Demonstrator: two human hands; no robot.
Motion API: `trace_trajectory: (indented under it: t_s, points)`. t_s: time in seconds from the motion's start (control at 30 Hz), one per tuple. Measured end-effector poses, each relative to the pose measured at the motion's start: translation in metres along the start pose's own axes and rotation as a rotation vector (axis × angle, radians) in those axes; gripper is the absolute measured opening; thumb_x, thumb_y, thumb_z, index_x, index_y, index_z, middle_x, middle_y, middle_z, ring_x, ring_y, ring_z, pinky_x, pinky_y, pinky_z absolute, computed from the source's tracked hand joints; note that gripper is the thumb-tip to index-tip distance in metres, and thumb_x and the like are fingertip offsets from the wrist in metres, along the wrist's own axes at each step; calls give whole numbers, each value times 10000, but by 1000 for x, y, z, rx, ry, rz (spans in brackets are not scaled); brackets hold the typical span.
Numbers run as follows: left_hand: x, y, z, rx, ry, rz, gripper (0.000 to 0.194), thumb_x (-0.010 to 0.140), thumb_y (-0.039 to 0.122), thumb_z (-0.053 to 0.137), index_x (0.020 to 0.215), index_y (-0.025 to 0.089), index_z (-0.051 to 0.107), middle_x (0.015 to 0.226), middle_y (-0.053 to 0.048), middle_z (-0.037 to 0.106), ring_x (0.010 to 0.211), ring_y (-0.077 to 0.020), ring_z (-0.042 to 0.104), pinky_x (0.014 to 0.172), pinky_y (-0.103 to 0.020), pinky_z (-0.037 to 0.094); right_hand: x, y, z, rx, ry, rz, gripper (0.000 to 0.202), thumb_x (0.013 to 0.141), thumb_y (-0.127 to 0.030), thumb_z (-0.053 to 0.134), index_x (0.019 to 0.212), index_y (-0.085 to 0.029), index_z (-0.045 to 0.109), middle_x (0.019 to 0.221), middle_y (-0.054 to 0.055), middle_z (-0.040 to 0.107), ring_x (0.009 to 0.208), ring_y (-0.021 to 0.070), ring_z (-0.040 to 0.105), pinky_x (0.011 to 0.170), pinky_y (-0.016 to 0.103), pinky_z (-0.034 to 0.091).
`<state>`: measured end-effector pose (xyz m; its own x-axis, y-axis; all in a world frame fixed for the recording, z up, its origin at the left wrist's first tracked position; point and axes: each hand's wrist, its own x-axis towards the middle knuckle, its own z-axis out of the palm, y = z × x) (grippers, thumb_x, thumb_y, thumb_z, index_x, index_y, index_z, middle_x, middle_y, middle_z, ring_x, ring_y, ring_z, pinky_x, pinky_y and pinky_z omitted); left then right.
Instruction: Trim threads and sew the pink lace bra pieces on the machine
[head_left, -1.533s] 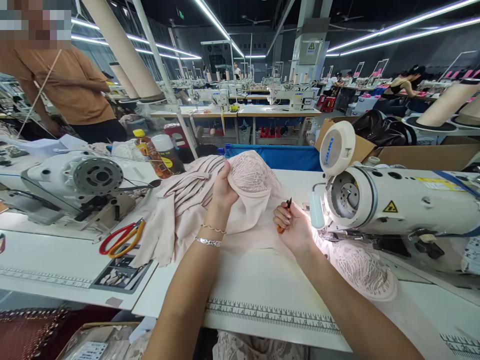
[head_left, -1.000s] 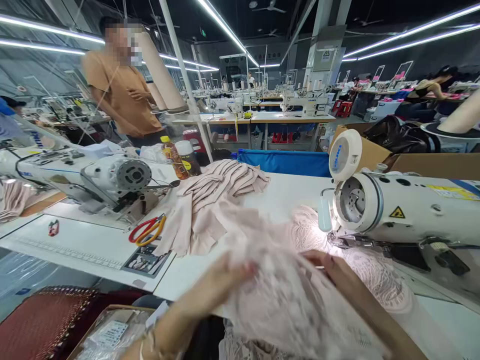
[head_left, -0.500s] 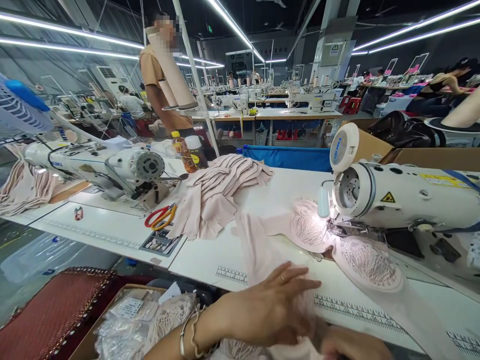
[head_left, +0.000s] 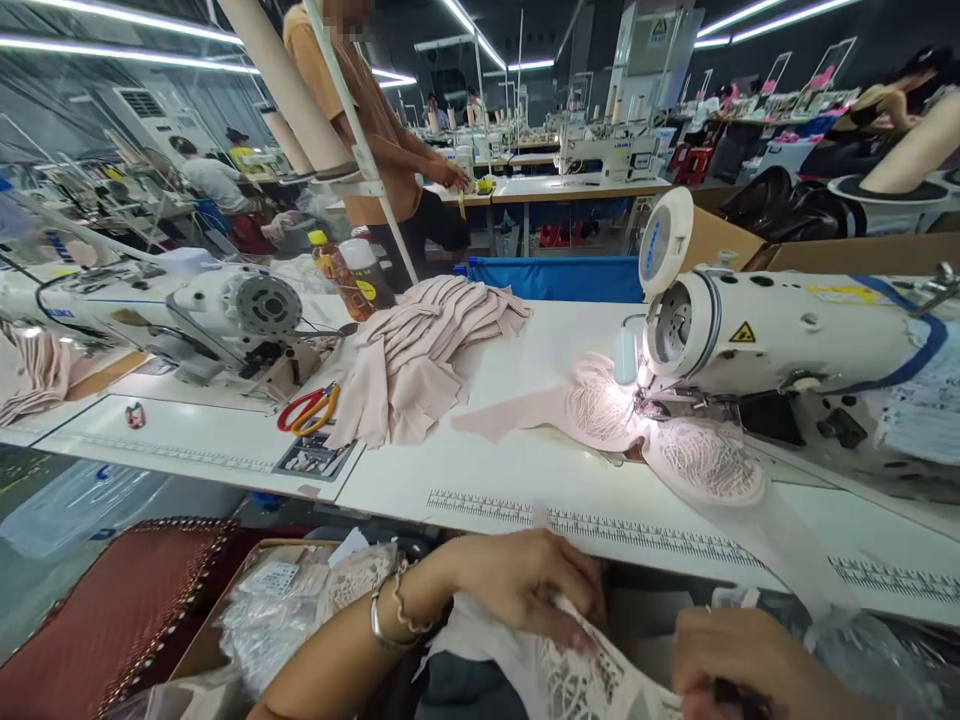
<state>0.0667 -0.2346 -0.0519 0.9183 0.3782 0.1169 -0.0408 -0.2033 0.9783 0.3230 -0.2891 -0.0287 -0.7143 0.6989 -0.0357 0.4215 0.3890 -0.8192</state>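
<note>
Left hand (head_left: 525, 585) fingers clamp the lace piece (head_left: 577, 680) at 6 o'clock; right hand (head_left: 739, 665) pinches its edge. Tugging could tear lace.

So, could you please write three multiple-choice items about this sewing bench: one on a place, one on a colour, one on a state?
1. Where do the scissors lie?
A. left of the folded fabric pile
B. on the sewing machine
C. in the cardboard box

2. What colour are the scissor handles?
A. blue and green
B. red and yellow
C. all black

3. What is the left hand doing?
A. resting flat on the table
B. gripping the scissors
C. gripping a lace piece below the table edge

Answers: 1 A, they lie on the table beside the pile. 2 B, one loop red, one yellow. 3 C, its fingers close on pale lace.
</note>
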Motion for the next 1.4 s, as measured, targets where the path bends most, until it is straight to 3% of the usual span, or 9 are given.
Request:
trace_trajectory:
  t_s: [0.13, 0.3, 0.37, 0.47, 0.6, 0.87, 1.13, 1.3, 1.4]
  points:
    - [-21, -2, -3, -206, 237, -230, 468, 896, 593, 656, 735, 154, 681, 782, -56, 617, 725, -155, 560, 691, -266, 455, -4, 14, -16, 177, -77, 125, 541, 925, -669, 567, 653, -202, 590, 678, 1, 546, 635, 151, 516, 599, 275, 367]
    - [-22, -16, 17, -653, 507, -337, 527, 752, 618, 806, 669, 107, 703, 671, -32, 610, 621, -112, 526, 616, -225, 418, -1, 31, -25, 401, -187, 201, 543, 913, -686, 565, 677, -197, 553, 854, 60, 621, 727, 181, 541, 643, 295, 401]
    - [-19, -23, 24, -862, 608, -345, 500, 661, 561, 892, 661, 99, 699, 605, -21, 605, 550, -99, 516, 576, -219, 411, 0, 38, -21, 524, -118, 202, 599, 841, -741, 618, 629, -202, 466, 851, 66, 628, 724, 185, 535, 633, 298, 394]
    - [-14, -32, 30, -1003, 678, -314, 505, 589, 526, 935, 666, 99, 677, 565, -10, 595, 487, -86, 494, 522, -208, 383, 3, 44, -9, 756, 69, 211, 639, 801, -736, 672, 582, -204, 394, 677, 11, 525, 599, 134, 423, 552, 276, 309]
    - [-10, -39, 32, -1019, 659, -268, 523, 633, 514, 910, 579, 121, 571, 471, 39, 470, 411, -52, 375, 446, -198, 277, 7, 47, 7, 986, 207, 294, 608, 809, -661, 714, 561, -210, 391, 542, -54, 340, 509, 97, 278, 489, 265, 222]
    - [-6, -40, 35, -980, 576, -196, 589, 688, 565, 864, 544, 162, 459, 443, 58, 386, 396, -43, 306, 437, -213, 215, 5, 53, 18, 1100, 282, 342, 654, 731, -728, 746, 576, -234, 347, 500, -75, 295, 456, 83, 241, 434, 246, 215]
    - [-7, -28, 26, -894, 499, -218, 570, 744, 584, 821, 571, 170, 469, 479, 69, 363, 432, -53, 267, 471, -237, 191, 4, 57, 15, 983, 238, 277, 662, 764, -757, 692, 552, -233, 347, 481, -71, 288, 432, 77, 227, 411, 250, 182]
    - [-7, -5, 0, -500, 310, -212, 604, 821, 635, 728, 549, 175, 449, 586, 48, 351, 570, -94, 277, 569, -271, 231, -1, 48, 3, 767, 195, 292, 614, 805, -754, 653, 580, -231, 425, 506, -63, 314, 454, 93, 247, 453, 278, 186]
    - [-7, 2, -9, -384, 263, -201, 617, 852, 690, 649, 565, 187, 437, 602, 46, 333, 597, -110, 273, 605, -288, 242, -3, 49, -2, 700, 198, 256, 598, 837, -735, 630, 582, -232, 427, 520, -60, 306, 466, 103, 262, 465, 284, 190]
